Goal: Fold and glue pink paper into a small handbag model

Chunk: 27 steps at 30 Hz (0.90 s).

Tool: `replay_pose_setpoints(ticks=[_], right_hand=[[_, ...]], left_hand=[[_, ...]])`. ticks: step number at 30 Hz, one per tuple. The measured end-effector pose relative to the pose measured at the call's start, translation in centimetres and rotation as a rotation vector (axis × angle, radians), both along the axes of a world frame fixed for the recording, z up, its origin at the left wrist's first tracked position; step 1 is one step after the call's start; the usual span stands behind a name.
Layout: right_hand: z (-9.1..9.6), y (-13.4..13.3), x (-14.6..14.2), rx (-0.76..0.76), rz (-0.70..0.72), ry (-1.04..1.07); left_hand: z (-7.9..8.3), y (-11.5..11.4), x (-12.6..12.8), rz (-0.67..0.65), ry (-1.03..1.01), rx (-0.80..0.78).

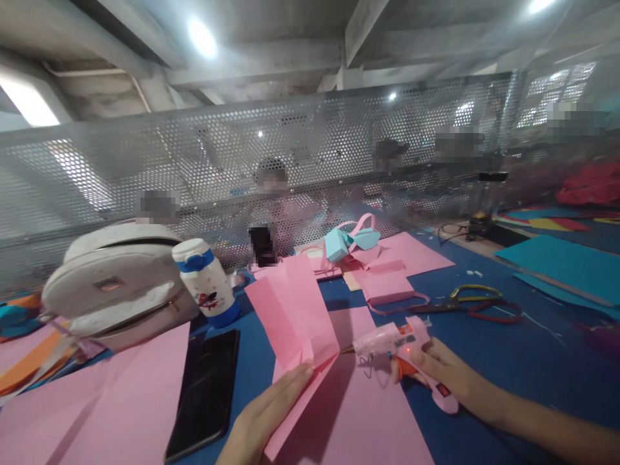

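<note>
My left hand (264, 413) holds up a folded pink paper sheet (293, 316) by its lower edge, thumb pinched against it. My right hand (443, 374) grips a pink glue gun (394, 339), finger on the orange trigger. The gun's nozzle points left at the paper's lower right fold, close to touching it. Another pink sheet (363, 413) lies flat on the blue table under both hands.
A black phone (206, 387) lies left of my hands, with a white bottle (206, 281) and a grey bag (113, 284) behind it. Scissors (467, 303) and pink paper pieces (387, 271) lie further back. A perforated metal screen (290, 161) closes the far edge; people sit beyond it.
</note>
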State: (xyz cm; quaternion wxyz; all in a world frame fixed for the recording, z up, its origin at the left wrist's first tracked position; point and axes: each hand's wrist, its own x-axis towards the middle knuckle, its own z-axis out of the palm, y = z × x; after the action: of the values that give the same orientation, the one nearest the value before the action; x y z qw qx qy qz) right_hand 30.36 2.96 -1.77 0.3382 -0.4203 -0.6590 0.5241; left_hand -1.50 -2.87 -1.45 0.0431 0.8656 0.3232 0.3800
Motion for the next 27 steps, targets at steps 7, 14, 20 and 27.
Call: replay_pose_setpoints(ticks=[7,14,20,27], right_hand=[[-0.5,0.0,0.0,0.027,-0.077,-0.017],[-1.6,0.6,0.3,-0.031,-0.057,0.096],[-1.5,1.9,0.3,-0.257,0.134,0.372],[-0.4,2.1,0.2,-0.299,0.045,0.411]], left_hand=[[-0.4,-0.2,-0.3,0.017,-0.021,-0.062],[-0.5,-0.3,-0.5,0.032,0.008,-0.109],[-0.5,-0.1,-0.5,0.036,0.008,-0.020],[-0.4,-0.4,-0.3,0.042,-0.017,-0.004]])
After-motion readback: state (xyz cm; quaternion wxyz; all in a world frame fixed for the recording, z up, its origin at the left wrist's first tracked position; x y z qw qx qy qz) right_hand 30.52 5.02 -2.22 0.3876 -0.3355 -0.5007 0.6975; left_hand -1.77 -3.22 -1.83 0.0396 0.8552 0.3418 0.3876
